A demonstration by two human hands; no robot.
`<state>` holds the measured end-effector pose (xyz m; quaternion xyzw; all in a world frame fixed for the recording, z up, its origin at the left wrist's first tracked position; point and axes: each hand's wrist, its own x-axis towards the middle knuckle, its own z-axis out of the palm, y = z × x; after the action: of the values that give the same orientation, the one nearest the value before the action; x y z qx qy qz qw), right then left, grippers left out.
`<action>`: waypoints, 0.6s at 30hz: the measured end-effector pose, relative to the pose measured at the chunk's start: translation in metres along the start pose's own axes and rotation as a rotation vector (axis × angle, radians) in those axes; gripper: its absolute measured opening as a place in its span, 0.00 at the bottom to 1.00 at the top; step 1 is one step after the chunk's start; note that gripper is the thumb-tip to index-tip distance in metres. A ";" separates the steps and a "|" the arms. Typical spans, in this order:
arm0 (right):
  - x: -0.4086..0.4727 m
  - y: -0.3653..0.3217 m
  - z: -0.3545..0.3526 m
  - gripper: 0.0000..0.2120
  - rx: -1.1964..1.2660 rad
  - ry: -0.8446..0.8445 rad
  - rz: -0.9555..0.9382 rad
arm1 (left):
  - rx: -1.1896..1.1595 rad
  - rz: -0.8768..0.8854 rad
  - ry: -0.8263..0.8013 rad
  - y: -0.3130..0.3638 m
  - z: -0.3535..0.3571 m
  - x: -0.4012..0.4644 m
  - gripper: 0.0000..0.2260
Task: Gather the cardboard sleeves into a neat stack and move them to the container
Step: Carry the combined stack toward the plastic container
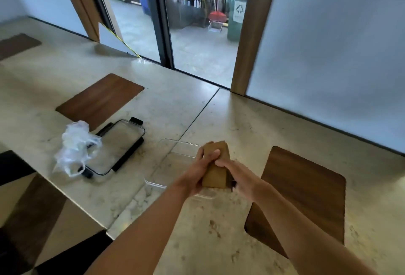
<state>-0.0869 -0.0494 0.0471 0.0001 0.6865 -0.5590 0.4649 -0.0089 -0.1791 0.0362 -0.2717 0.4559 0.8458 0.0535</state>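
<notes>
Hands [215,171] hide sleeve stack's [215,165] middle.

Matt cardboard sleeves [215,166], clear plastic container [160,183]

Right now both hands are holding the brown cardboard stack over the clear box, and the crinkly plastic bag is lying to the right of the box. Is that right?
Nearly. The plastic bag lies to the left of the clear box, by the lid, not to the right. The head view shows it. The rest holds: the left hand and right hand both hold the brown cardboard stack over the box.

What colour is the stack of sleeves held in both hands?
Plain kraft brown, seen in the head view: cardboard sleeves.
</notes>
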 end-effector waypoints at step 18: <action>0.109 0.004 0.146 0.26 0.458 -0.044 0.165 | 0.371 0.067 0.522 0.074 -0.187 0.039 0.37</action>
<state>-0.0535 -0.2167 -0.0171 0.1495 0.5291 -0.6601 0.5118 0.0100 -0.3776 -0.0103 -0.4500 0.6094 0.6513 -0.0444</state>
